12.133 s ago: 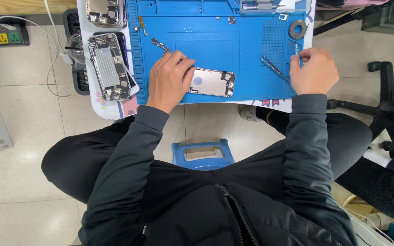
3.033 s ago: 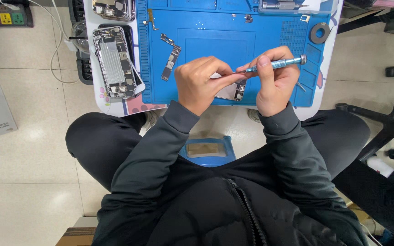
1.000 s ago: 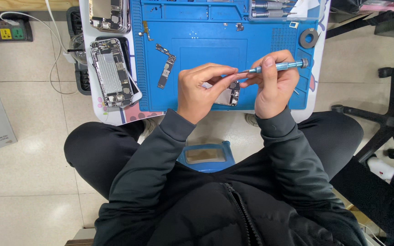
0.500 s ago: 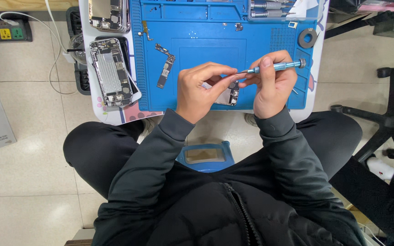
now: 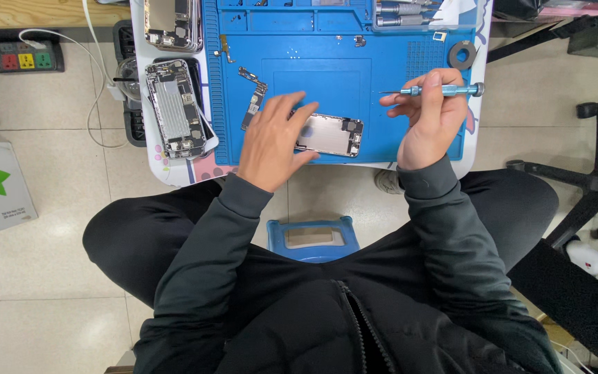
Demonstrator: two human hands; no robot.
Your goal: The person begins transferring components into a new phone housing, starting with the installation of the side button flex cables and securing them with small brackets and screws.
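Left hand (image 5: 271, 142) lies flat, fingers spread and gripping nothing, pressing down on the left end of the opened phone shell (image 5: 330, 134). That shell rests on the blue mat (image 5: 340, 69) near the front edge of the worktop (image 5: 174, 163). Right hand (image 5: 432, 114) is closed around a slim blue screwdriver (image 5: 437, 89), held level above the mat, tip pointing left. A loose circuit board (image 5: 252, 93) lies just left of the fingers. Another stripped phone (image 5: 174, 107) sits at the worktop's left edge.

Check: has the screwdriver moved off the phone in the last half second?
Yes. The screwdriver, in the right hand, has swung right, clear of the phone on the mat.
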